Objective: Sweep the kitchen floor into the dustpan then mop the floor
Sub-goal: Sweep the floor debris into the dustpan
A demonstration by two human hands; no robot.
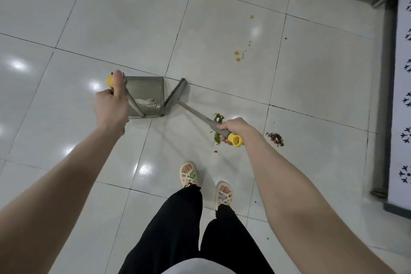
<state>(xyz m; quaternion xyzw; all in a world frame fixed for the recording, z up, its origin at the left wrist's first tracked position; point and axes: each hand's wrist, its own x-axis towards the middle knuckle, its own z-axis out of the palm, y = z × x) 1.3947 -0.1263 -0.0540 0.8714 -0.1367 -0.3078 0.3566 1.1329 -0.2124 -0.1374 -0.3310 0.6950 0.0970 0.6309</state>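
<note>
left hand [111, 107] covers dustpan [148, 90] handle top | broom [175, 94] bristles possibly touching pan

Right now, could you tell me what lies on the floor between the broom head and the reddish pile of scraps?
In the head view, a green-and-white pile of scraps lies there, partly hidden by the broom handle and the right hand.

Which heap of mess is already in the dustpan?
The white crumbs, inside the dustpan; green scraps and reddish scraps lie on the floor.
</note>
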